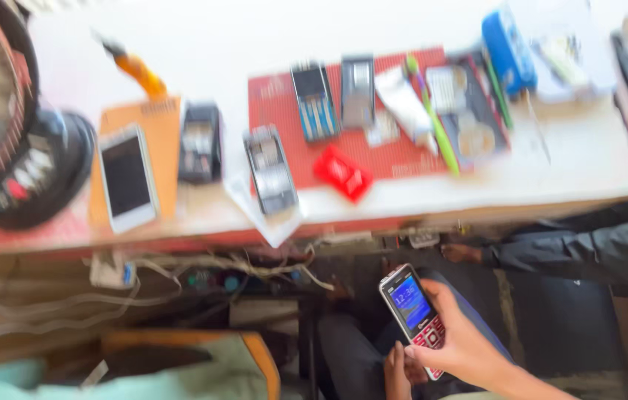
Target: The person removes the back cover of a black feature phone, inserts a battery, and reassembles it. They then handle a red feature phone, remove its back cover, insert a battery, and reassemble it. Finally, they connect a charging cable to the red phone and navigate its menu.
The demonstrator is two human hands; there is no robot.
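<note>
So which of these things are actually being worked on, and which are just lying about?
In hand:
- red keypad phone, screen lit, held by right hand; left hand touches its lower end

Lying about:
- white smartphone
- opened phone bodies
- red mat
- green pen
- fan

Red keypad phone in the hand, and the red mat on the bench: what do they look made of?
Red keypad phone, held in the right hand: probably glossy plastic with a lit glass-like screen. Red mat: looks like matte rubber or vinyl, lying flat with a faint printed grid. Motion blur leaves both uncertain.
</note>
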